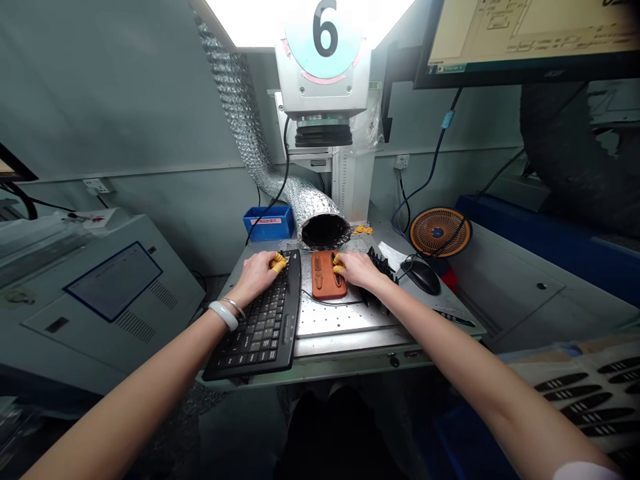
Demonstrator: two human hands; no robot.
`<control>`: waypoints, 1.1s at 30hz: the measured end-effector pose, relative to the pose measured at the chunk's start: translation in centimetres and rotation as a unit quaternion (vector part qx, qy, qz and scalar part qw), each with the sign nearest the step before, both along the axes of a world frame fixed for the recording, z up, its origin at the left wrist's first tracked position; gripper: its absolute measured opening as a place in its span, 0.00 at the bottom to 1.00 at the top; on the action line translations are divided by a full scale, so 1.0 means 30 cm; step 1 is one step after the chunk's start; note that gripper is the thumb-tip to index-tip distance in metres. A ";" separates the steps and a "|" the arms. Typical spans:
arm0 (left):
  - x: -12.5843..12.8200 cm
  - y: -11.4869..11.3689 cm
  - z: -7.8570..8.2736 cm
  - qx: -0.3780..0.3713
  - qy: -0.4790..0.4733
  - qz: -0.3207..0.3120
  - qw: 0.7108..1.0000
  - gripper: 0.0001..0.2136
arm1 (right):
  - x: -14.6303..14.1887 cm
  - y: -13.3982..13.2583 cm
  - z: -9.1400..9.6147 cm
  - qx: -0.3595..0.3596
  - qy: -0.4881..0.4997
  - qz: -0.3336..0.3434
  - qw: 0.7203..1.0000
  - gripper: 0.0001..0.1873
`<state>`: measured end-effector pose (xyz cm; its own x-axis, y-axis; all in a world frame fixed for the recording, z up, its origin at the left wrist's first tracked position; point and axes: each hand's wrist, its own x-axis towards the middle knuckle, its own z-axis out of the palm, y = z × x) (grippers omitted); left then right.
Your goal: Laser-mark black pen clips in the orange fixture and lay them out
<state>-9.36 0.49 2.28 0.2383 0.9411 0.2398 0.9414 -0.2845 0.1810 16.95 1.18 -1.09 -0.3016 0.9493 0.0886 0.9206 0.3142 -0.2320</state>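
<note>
Handling, apparently the present step: dark piece [337, 277] in orange block [327, 275], on metal plate [325, 323]. Right hand [357, 268]: fingertips at piece. Left hand [256, 272]: over keyboard [265, 321]. Either pinch: cannot tell. Next move: likely needs steady fingertips.

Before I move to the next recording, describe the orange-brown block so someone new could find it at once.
Start at the white machine head marked 6, then drop to the silver duct. Just in front of its mouth, on the metal plate at the right hand, lies the block. Its solid orange-brown colour sets it apart from the black keyboard on its left.
</note>
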 end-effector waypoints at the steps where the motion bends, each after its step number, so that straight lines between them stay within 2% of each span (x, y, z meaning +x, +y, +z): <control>1: -0.009 0.005 -0.003 0.002 -0.003 0.001 1.000 0.08 | 0.004 -0.004 0.003 -0.004 0.000 0.006 1.000 0.12; 4: -0.017 0.017 -0.013 0.003 -0.013 0.001 1.000 0.08 | 0.010 -0.013 0.010 -0.007 -0.006 0.012 1.000 0.14; 10: 0.017 0.031 -0.019 -0.015 -0.010 0.003 1.000 0.08 | 0.010 -0.024 0.007 -0.010 0.009 0.001 1.000 0.14; 15: 0.025 0.047 -0.015 -0.023 0.024 -0.008 0.999 0.08 | 0.046 -0.051 -0.006 0.036 0.056 -0.016 0.998 0.14; 20: 0.052 0.022 0.000 -0.004 0.024 -0.028 0.999 0.06 | 0.096 -0.101 0.026 0.079 0.121 -0.020 0.989 0.13; 23: 0.108 -0.070 0.024 0.012 0.017 -0.077 0.997 0.05 | 0.110 -0.167 0.056 0.094 0.180 -0.011 0.979 0.11; 25: 0.154 -0.169 0.046 0.023 0.013 -0.128 0.991 0.06 | 0.111 -0.232 0.073 0.087 0.239 -0.003 0.967 0.11; 26: 0.176 -0.225 0.057 0.027 0.001 -0.175 0.984 0.07 | 0.110 -0.269 0.079 0.077 0.274 0.001 0.959 0.10; 29: 0.229 -0.393 0.088 0.049 0.004 -0.258 0.965 0.08 | 0.105 -0.392 0.089 0.027 0.392 0.009 0.919 0.11; 33: 0.272 -0.551 0.118 0.123 0.019 -0.306 0.944 0.08 | 0.098 -0.549 0.096 -0.009 0.506 0.002 0.863 0.13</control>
